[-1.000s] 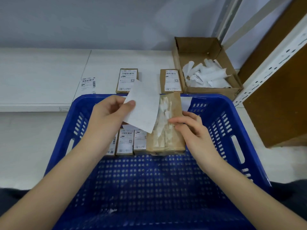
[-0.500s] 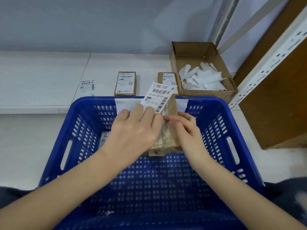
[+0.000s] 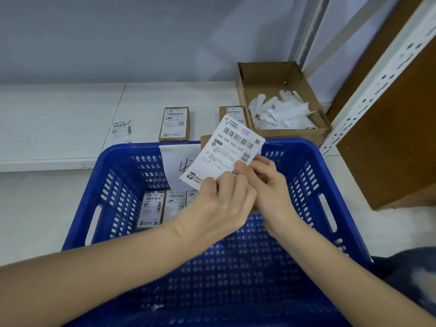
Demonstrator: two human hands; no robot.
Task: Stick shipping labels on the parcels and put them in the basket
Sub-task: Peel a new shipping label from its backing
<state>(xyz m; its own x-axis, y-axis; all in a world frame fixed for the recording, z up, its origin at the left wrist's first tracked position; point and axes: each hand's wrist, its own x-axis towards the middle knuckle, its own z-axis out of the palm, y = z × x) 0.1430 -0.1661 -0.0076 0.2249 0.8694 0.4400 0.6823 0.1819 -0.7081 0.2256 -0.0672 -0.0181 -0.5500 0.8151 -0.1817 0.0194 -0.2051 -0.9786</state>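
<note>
Both hands hold a white shipping label (image 3: 227, 149), printed side up, over the far side of the blue basket (image 3: 313, 175). My left hand (image 3: 221, 204) pinches its lower edge with curled fingers. The thumb and fingers of my right hand (image 3: 271, 185) pinch the lower right corner. Behind the label only a corner of a brown parcel (image 3: 204, 139) shows; who holds it is hidden. Labelled parcels (image 3: 151, 208) lie side by side on the basket floor at the far left.
Two labelled parcels (image 3: 175, 123) (image 3: 232, 112) and a loose label (image 3: 121, 131) lie on the white table beyond the basket. A cardboard box (image 3: 245, 95) with curled backing papers stands at the back right. A shelf upright (image 3: 377, 74) and brown board rise on the right.
The label has turned from blank side to printed side up and risen toward the basket's far rim. My hands have drawn together at its lower edge, and the parcel is now mostly hidden.
</note>
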